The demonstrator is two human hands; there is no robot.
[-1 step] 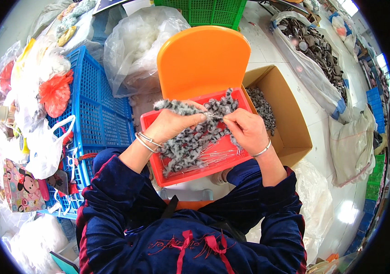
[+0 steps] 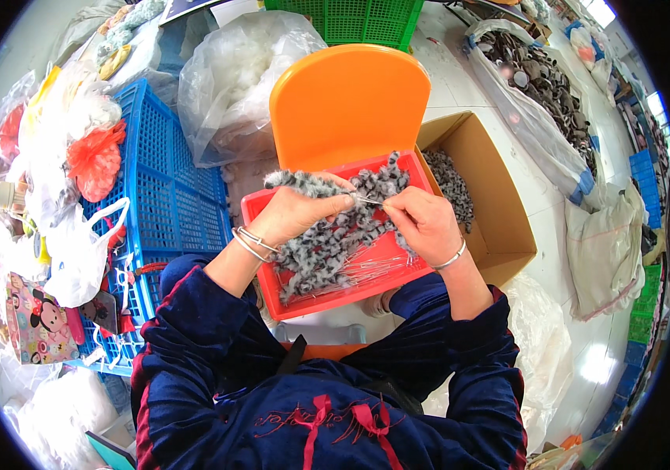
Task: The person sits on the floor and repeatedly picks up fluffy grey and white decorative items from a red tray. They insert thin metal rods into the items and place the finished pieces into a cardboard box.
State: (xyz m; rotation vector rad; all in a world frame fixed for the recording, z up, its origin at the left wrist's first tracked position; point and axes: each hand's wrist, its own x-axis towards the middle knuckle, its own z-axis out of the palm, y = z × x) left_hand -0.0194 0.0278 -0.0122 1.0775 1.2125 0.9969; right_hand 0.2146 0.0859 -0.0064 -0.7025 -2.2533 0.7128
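Observation:
My left hand (image 2: 304, 211) is closed round a fluffy grey-and-black striped plush strip, like a toy tail (image 2: 282, 180); one end sticks out beyond the fingers. A thin, pale wire-like piece (image 2: 368, 200) runs from its thumb tip across to my right hand (image 2: 427, 225), which pinches the other end. Both hands are over a red plastic tray (image 2: 274, 301). Inside lie a heap of similar striped pieces (image 2: 315, 254) and, toward the near side, a bundle of thin straight wires (image 2: 374, 266). How the wire meets the strip is hidden by my left fingers.
An orange chair (image 2: 351, 106) supports the tray's far side. To its right stands an open cardboard box (image 2: 499, 196) holding more striped pieces. Blue crates (image 2: 170, 188) with plastic bags line the left; a clear bag of white stuffing (image 2: 233, 86) lies behind. Sacks (image 2: 605, 243) stand at far right.

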